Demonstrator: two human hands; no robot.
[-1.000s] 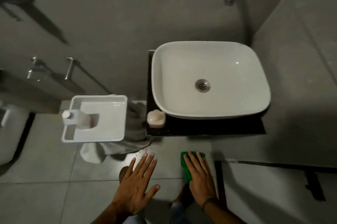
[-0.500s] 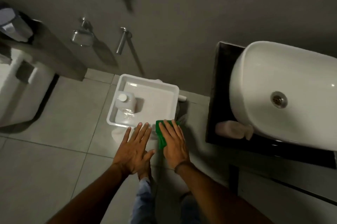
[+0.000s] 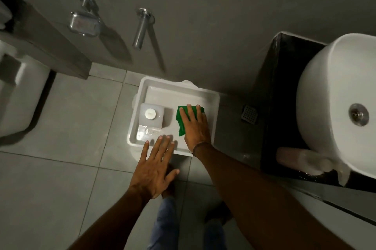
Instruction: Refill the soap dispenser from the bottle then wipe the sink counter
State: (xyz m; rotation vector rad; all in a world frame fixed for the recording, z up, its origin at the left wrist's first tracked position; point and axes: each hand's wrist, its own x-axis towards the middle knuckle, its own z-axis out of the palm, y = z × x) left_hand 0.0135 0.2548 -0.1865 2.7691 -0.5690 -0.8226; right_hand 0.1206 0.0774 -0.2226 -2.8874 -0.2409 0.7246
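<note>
At mid-frame the right hand (image 3: 195, 125) presses a green cloth (image 3: 181, 121) flat into the white tray (image 3: 213, 107) beside the bottle (image 3: 151, 116) — left hand (image 3: 154, 170) spread empty — so refilling looks next, calling for a grasp on that bottle.

Both forearms are bare with no sleeves showing, the right hand (image 3: 196, 127) carries a thin dark band (image 3: 198, 145) at its wrist, the left hand (image 3: 155, 170) wears nothing, and faded blue denim trouser legs (image 3: 165, 227) show below.
</note>
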